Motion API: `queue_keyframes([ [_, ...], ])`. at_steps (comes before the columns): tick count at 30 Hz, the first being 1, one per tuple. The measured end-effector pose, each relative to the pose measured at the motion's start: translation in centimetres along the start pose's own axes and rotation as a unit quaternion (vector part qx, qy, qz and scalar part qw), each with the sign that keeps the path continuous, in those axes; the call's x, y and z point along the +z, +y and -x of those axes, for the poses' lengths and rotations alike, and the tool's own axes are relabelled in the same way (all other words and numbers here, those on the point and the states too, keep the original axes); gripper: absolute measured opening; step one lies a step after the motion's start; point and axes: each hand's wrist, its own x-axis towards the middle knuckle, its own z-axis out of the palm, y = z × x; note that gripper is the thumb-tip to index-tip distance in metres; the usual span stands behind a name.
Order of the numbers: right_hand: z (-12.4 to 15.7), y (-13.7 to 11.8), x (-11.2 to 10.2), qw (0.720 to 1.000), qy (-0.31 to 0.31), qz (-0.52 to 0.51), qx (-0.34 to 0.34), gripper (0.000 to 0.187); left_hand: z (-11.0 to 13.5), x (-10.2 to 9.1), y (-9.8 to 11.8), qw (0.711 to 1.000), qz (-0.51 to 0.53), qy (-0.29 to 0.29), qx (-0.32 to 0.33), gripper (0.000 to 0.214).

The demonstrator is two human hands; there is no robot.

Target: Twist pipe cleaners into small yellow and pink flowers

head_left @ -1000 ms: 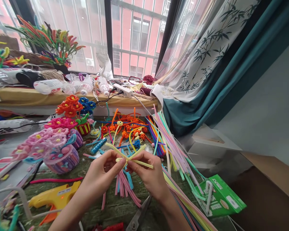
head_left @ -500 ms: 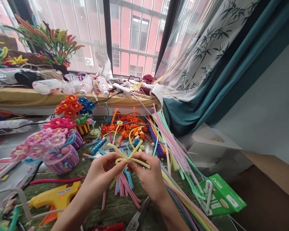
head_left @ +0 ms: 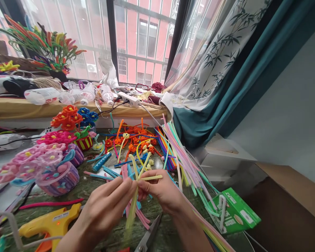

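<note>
Logged from my remote view, the person's two bare hands working over a cluttered wooden desk (head_left: 112, 238).

Item 1: pale yellow chenille stems (head_left: 136, 178), crossed at one join and held in the air above the middle of the desk, toward its near edge. One long stem hangs down, blurred; one runs out to the right; two point up.

Item 2: left hand (head_left: 105, 206), grip pressed together, pinching the stems just at the join.

Item 3: right hand (head_left: 160, 190), grip also pinching the stems, touching the left hand's fingers at the join.

Item 4: short cut pink and blue chenille pieces (head_left: 132, 196), lying on the desk directly below the hands.

Item 5: steel scissors (head_left: 149, 236), blades pointing away from me, just below the right hand.

Item 6: yellow-and-orange hot glue gun (head_left: 49, 224), near the left hand, at the desk's near-left side.

Item 7: bundle of long pastel chenille stems (head_left: 183, 154), fanned to the right of the hands, ending on a green cardboard box (head_left: 236, 213).

Item 8: heap of bent orange chenille shapes (head_left: 136, 140), beyond the hands at the centre.

Item 9: pink chenille flowers in a striped round pot (head_left: 59, 180), at the desk's left side.
</note>
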Motion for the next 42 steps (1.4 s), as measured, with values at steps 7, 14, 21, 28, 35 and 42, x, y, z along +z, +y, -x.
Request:
queue_keyframes([
  [7,0.5,-0.3,0.7,0.937,0.147,0.238,-0.21,0.021,-2.5,0.3,0.5,0.909,0.158,-0.028,-0.385,0.022],
  [14,1.1,0.8,0.5,0.72,0.15,0.47,-0.488,0.022,-3.8,-0.2,1.2,0.572,0.551,-0.007,-0.608,0.033],
  [21,1.0,1.5,0.2,0.622,0.141,0.512,-0.576,0.028,-3.5,-0.8,1.0,0.483,0.61,-0.01,-0.628,0.025],
  [28,1.0,1.4,1.1,0.757,0.206,0.41,-0.465,0.021,-2.8,0.6,1.3,0.7,0.497,-0.025,-0.512,0.026],
  [35,0.3,0.6,0.9,0.965,0.142,0.173,-0.134,0.012,-1.6,0.7,1.8,0.989,0.089,0.007,-0.115,0.022],
  [42,-0.3,0.3,-0.4,0.986,0.099,0.073,-0.111,0.011,-1.3,0.9,0.5,0.996,-0.04,0.018,0.074,0.024],
])
